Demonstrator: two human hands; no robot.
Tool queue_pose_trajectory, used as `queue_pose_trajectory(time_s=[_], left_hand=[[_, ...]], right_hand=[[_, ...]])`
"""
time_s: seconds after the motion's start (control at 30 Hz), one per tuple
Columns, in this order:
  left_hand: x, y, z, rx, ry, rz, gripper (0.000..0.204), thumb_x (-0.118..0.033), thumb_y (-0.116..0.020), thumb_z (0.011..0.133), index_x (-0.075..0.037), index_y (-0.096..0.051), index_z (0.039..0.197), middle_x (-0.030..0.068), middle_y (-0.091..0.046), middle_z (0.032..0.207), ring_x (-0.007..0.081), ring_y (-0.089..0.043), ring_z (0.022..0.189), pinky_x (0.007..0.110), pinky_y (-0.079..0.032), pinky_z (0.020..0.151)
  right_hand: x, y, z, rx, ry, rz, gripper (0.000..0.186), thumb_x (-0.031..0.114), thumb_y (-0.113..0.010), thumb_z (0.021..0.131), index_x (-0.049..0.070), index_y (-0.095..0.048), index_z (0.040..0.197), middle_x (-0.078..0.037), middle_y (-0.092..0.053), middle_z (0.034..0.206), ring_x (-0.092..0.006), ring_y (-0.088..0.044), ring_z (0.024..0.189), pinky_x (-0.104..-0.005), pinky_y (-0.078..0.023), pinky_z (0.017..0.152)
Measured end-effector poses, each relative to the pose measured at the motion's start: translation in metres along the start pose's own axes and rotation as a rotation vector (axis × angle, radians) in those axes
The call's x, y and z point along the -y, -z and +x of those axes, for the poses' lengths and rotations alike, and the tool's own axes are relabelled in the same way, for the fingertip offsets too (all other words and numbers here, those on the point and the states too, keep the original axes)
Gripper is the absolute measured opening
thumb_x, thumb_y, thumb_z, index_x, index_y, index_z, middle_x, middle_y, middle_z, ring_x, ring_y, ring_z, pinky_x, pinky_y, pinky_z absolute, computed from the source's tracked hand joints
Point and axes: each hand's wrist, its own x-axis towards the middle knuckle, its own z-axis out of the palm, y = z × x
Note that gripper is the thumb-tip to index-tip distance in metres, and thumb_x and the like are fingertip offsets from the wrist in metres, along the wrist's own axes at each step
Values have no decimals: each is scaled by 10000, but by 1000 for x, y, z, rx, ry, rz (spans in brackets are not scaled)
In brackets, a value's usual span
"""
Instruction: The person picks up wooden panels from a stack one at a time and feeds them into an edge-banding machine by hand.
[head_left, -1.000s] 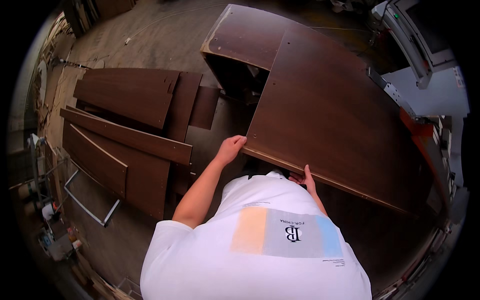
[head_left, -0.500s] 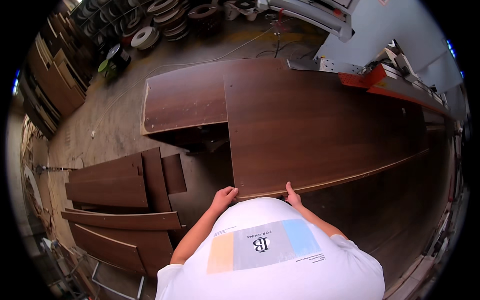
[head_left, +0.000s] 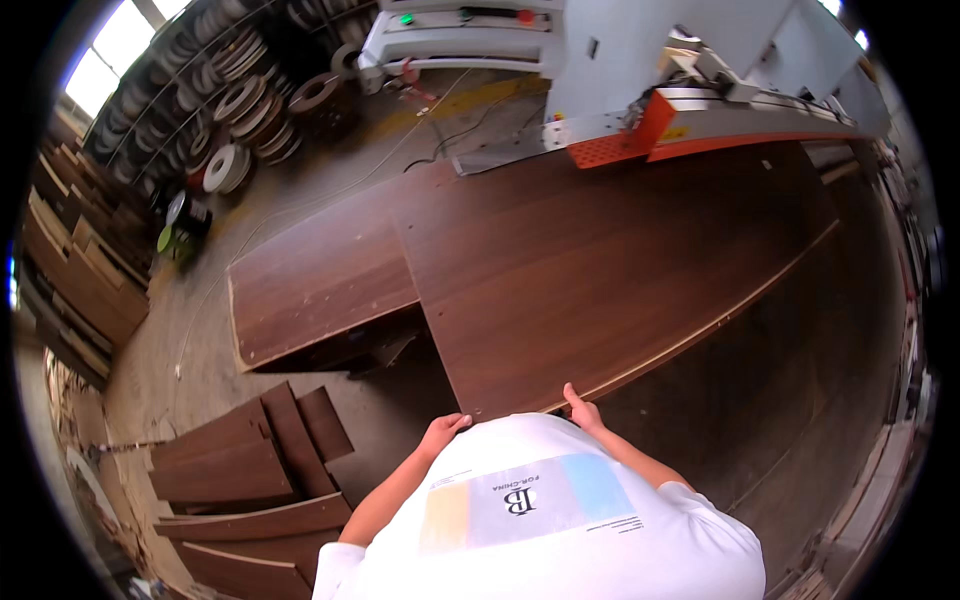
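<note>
A large dark brown wood-grain panel [head_left: 600,270] stretches from my waist toward the upper right, passing alongside an orange-edged machine. At its near left corner, my left hand [head_left: 442,434] is closed on the edge. My right hand [head_left: 582,408] grips the near long edge farther right, thumb on top and fingers hidden below. The panel's left part meets or overlaps another brown board [head_left: 320,285], which has a scuffed surface and a dark gap beneath it.
The machine's orange guard [head_left: 610,150] stands by the panel's far edge. Several brown boards [head_left: 220,460] are stacked at lower left. Rolls of edge banding [head_left: 245,105] and a green bucket [head_left: 175,242] are at upper left. A cable [head_left: 300,205] crosses the floor.
The view has turned, so the machine shows more fully and the panel appears slanted more steeply. Both hands keep their hold on the panel's near end.
</note>
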Motion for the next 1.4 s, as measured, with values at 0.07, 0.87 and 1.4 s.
queue_pose_trajectory(time_s=[0.07, 0.87, 1.4], left_hand=[[-5, -14, 9, 33, -14, 34, 299, -305, -631, 992, -30, -682, 884, -45, -602, 751, 47, -510, 681, 251, -448, 622], [125, -22, 44, -423, -159, 478, 444, -432, -560, 984, -11, -694, 940, 155, -686, 796, 236, -633, 736, 385, -494, 702], [134, -26, -11, -435, -50, 686, 441, -423, -552, 979, -7, -692, 935, 173, -692, 818, 251, -646, 753, 397, -497, 717]], right_hand=[[10, 14, 0, -17, -10, 3, 737, 631, -681, 856, -76, -657, 1062, -80, -665, 887, -143, -605, 717, -292, -482, 638], [67, 138, 62, -552, 510, 210, 839, 685, -603, 860, -119, -666, 1094, -267, -689, 1081, -368, -644, 1084, -399, -469, 933], [46, 187, 88, -354, 506, 349, 689, 700, -580, 876, 56, -621, 1119, -50, -695, 855, -97, -604, 605, -284, -443, 526]])
